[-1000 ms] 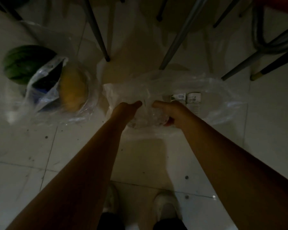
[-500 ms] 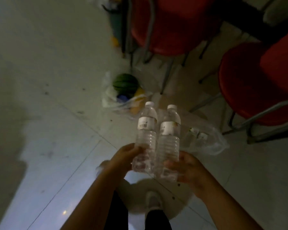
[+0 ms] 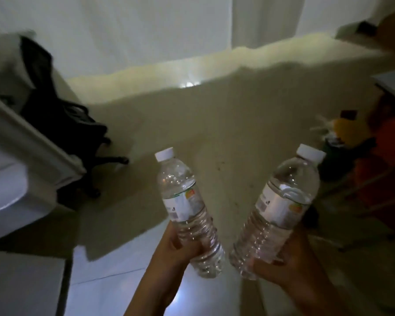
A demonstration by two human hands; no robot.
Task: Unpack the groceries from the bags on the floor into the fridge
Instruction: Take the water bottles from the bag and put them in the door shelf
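Carry step: our left hand [image 3: 176, 249] grips one water bottle [image 3: 187, 208], right hand [image 3: 281, 261] another [image 3: 276, 213]. Next, we judge, reaching the fridge, unseen here.

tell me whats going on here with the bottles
A person is carrying two clear plastic water bottles with white caps, one in each hand. The left hand grips the left bottle near its base, and the right hand grips the right bottle the same way. Both are held above the pale tiled floor.
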